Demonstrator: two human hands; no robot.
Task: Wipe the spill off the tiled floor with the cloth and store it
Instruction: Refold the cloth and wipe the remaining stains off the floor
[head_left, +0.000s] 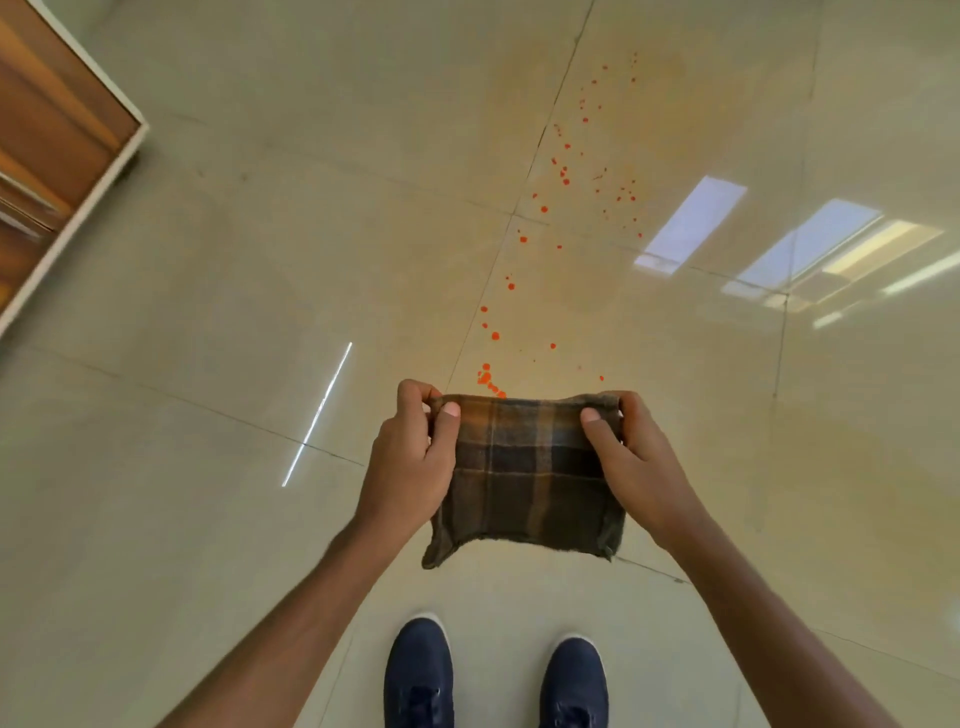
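The left hand (410, 462) and right hand (631, 460) each pinch a top corner of the cloth (524, 478), holding it flat and ready above the red spill (563, 176).

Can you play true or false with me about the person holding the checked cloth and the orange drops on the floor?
1. Both hands hold the cloth. True: the left hand and the right hand each pinch a top corner.
2. The cloth is lying flat on the floor. False: it hangs in the air above the tiled floor.
3. The orange spill is already wiped away. False: drops still dot the tiles ahead of the person.
4. The person wears dark blue shoes. True.
5. The wooden cabinet stands on the right. False: it is at the upper left.
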